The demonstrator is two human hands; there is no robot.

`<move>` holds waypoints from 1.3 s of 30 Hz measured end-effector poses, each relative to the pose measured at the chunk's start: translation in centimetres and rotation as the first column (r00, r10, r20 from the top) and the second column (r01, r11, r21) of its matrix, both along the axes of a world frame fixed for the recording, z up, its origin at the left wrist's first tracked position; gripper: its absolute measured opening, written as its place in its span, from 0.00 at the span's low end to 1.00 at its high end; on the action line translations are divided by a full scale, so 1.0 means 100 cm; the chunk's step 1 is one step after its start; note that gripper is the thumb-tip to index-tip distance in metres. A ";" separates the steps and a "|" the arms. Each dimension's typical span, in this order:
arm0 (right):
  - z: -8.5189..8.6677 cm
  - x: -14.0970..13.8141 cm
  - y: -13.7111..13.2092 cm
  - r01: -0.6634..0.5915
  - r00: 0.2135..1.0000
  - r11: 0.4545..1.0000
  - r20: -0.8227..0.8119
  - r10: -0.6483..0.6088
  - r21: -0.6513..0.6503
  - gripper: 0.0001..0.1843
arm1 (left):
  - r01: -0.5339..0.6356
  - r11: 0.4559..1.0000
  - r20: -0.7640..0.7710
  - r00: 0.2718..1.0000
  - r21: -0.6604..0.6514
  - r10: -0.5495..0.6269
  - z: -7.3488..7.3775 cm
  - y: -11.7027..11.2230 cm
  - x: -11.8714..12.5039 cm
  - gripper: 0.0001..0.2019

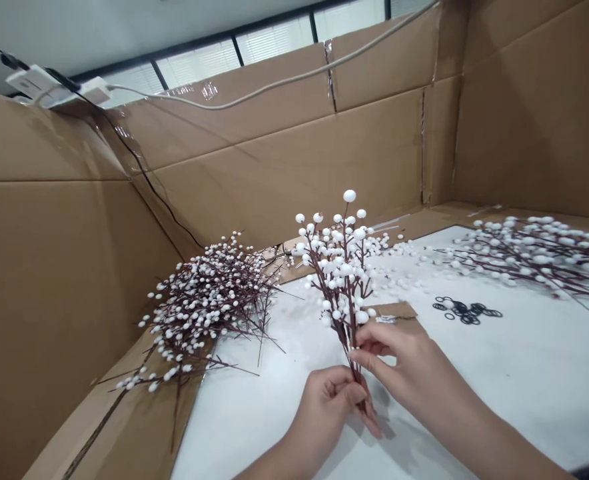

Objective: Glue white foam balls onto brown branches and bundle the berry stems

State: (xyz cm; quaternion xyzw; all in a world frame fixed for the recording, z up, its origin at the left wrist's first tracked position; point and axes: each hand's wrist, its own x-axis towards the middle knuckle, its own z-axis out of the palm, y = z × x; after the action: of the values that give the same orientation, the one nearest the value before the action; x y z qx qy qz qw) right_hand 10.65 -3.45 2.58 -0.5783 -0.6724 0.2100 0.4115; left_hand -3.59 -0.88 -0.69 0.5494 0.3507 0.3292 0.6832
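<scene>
A bunch of artificial berry stems, with white berries on dark reddish-brown twigs, stands roughly upright above the white board in front of me. Low on the stems, my left hand is closed around the bunch. Just above it, my right hand pinches a stem at the bunch's right side between thumb and fingers. The lowest stem ends are partly hidden by my left fingers.
To the left lies a large heap of loose berry stems. More stems lie at the right back. Small black rings and a cardboard scrap rest on the white board. Cardboard walls surround it, with a cable overhead.
</scene>
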 end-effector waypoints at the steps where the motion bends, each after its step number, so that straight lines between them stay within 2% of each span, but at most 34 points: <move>1: 0.000 -0.001 0.000 0.006 1.000 1.000 0.003 -0.006 0.018 0.03 | 0.001 1.000 0.006 1.000 0.006 -0.001 -0.001 0.000 0.000 0.17; 3: -0.001 -0.003 0.000 0.023 0.999 0.999 -0.028 -0.022 0.045 0.02 | 0.005 1.000 0.020 1.000 0.012 -0.005 -0.003 -0.001 0.000 0.18; 6: -0.004 -0.005 0.000 0.053 0.996 0.996 -0.071 -0.048 0.068 0.06 | 0.012 1.000 0.040 0.999 0.008 -0.012 -0.006 0.000 -0.001 0.18; 12: -0.009 -0.003 -0.006 0.031 0.999 0.996 -0.045 -0.028 0.081 0.07 | 0.026 1.000 0.000 1.000 0.000 -0.026 -0.008 0.005 -0.001 0.18; 14: -0.008 0.008 -0.008 0.060 0.998 0.995 -0.030 -0.058 0.074 0.07 | 0.007 1.000 -0.015 1.000 0.005 -0.007 -0.008 0.007 -0.002 0.18; 17: -0.004 0.049 -0.010 0.237 0.971 0.968 0.025 -0.240 0.084 0.11 | -0.013 1.000 -0.031 0.999 0.019 0.014 -0.008 0.010 -0.004 0.17; 19: 0.001 0.089 -0.012 0.450 0.882 0.888 0.106 -0.459 0.100 0.14 | -0.015 1.000 -0.050 0.999 -0.002 0.015 -0.008 0.011 -0.006 0.17; 21: 0.006 0.131 -0.015 0.670 0.694 0.734 0.257 -0.672 0.110 0.14 | -0.007 1.000 -0.056 0.998 -0.028 0.005 -0.008 0.012 -0.007 0.17; 22: 0.008 0.150 -0.017 0.758 0.569 0.643 0.375 -0.732 0.105 0.13 | -0.001 0.999 -0.060 0.998 -0.037 -0.001 -0.008 0.012 -0.007 0.17; 23: 0.009 0.168 -0.017 0.801 0.500 0.588 0.418 -0.758 0.109 0.12 | 0.000 0.999 -0.066 0.998 -0.043 -0.003 -0.008 0.013 -0.007 0.17; 25: 0.009 0.193 -0.017 0.825 0.445 0.556 0.488 -0.751 0.102 0.13 | -0.004 0.999 -0.090 0.996 -0.053 -0.001 -0.007 0.013 -0.006 0.17; 28: 0.004 0.211 -0.015 0.816 0.448 0.574 0.559 -0.698 0.062 0.12 | -0.017 0.997 -0.113 0.994 -0.073 0.009 -0.005 0.013 -0.003 0.16; 31: 0.000 0.213 -0.014 0.795 0.461 0.604 0.594 -0.659 0.053 0.09 | -0.033 0.996 -0.110 0.994 -0.087 0.023 -0.002 0.011 -0.002 0.15; 36: 0.004 0.209 -0.019 0.715 0.538 0.697 0.592 -0.600 0.057 0.12 | -0.072 0.993 -0.117 0.991 -0.094 0.061 0.003 0.007 -0.003 0.13; 39: 0.010 0.211 -0.020 0.727 0.560 0.686 0.561 -0.610 0.020 0.13 | -0.063 0.992 -0.099 0.994 -0.113 0.052 0.004 0.007 -0.005 0.14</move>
State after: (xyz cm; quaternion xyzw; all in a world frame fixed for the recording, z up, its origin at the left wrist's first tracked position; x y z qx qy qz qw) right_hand 31.74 -5.49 3.55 -0.8650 -0.4586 -0.0586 0.1951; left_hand -4.05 -0.22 -0.25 0.5134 0.4172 0.3011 0.6868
